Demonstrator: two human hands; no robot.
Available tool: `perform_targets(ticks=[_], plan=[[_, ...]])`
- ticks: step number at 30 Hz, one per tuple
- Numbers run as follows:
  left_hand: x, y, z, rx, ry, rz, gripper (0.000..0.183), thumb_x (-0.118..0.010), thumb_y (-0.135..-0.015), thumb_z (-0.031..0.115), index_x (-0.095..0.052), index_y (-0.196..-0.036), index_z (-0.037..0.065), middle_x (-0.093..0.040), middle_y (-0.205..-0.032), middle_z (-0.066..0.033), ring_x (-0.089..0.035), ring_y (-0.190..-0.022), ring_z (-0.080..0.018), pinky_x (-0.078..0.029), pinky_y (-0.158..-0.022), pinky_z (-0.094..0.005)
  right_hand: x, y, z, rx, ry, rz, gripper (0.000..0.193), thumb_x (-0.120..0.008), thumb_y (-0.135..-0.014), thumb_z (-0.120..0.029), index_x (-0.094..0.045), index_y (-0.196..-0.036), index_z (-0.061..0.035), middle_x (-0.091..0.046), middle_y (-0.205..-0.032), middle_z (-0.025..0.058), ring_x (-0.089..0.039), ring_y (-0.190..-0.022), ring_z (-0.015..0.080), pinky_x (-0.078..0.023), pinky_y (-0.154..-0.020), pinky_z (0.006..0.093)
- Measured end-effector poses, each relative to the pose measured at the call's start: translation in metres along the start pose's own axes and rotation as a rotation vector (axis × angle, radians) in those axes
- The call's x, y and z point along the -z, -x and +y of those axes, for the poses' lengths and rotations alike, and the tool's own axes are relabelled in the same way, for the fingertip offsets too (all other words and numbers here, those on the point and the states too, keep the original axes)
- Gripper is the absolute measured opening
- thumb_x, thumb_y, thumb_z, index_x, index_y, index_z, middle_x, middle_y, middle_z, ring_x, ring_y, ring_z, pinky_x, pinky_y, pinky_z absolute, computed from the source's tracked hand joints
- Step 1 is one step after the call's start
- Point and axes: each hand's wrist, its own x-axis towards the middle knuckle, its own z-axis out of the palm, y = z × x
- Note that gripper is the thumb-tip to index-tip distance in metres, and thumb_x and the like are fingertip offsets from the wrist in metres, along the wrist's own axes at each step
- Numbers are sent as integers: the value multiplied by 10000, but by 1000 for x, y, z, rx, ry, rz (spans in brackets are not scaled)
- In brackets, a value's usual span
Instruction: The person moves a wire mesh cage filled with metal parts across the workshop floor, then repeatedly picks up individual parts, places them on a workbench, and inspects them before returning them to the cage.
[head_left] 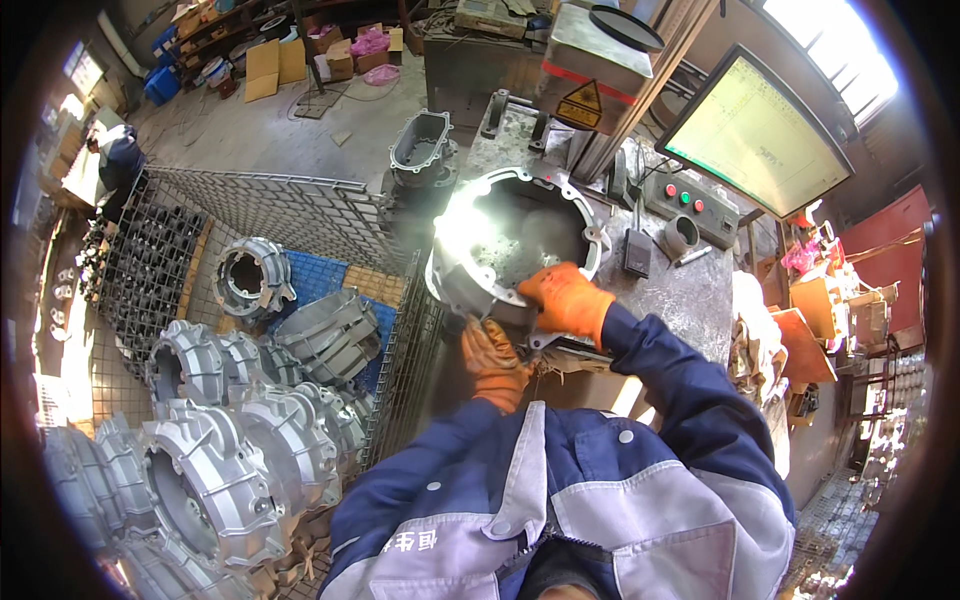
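The right hand (568,300) grips the metal casing (462,288) by its rim — the left hand (493,362), open, rests against its side — probably to steady it.

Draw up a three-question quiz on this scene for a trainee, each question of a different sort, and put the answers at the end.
1. True or false: the left hand and the right hand wear gloves of the same colour.
2. Choose one. The right hand is at the near rim of:
A) the monitor
B) the round casting
C) the control box with coloured buttons
3. Fill in the blank: the pile of castings on the left of the picture sits in a ____.

Key:
1. True; both are orange.
2. B.
3. Wire-mesh cage.
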Motion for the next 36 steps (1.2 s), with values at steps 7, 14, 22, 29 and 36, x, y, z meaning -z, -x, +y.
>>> perform_targets(ticks=[7, 14, 22, 29, 36], plan=[[90, -93, -3, -451, 86, 145, 658, -643, -861, 532, -572, -1251, 6, -558, -1277, -220, -550, -1166, -416, -446, -982, -536, -11, 58, -5, -176, -160, 665, 221, -673, -800, -173, -697, -1008, -99, -675, -806, 112, -647, -795, 352, -499, -763, 437], [70, -214, 19, -772, -239, -954, 604, -668, -777, 638, -684, -1108, 134, -719, -964, -141, -688, -923, -347, -523, -804, -453, -103, 120, -20, -884, -1134, 251, 382, -621, -946, -373, -709, -938, -2, -692, -764, 112, -681, -744, 236, -514, -693, 349], [71, -187, 16, -673, -136, -881, 467, -679, -762, 598, -745, -878, 151, -724, -851, -143, -702, -857, -358, -532, -764, -454, -159, 78, -41, -788, -2004, 342, 476, -624, -974, -366, -564, -1262, 9, -703, -1037, 126, -706, -870, 234, -562, -796, 321], [81, -194, 17, -694, -174, -966, 312, -716, -791, 437, -756, -954, 174, -740, -971, -123, -713, -951, -296, -555, -832, -380, -164, 57, -58, -933, -2092, 524, 434, -654, -952, -315, -570, -1233, 4, -646, -1128, 167, -709, -871, 299, -560, -788, 382], [87, -195, 0, -747, -166, -900, 306, -749, -772, 440, -761, -944, 187, -744, -957, -98, -716, -949, -283, -559, -824, -377, -178, 42, -71, -932, -2118, 470, 390, -655, -948, -314, -585, -1192, -18, -645, -1080, 135, -709, -880, 306, -546, -728, 382]])
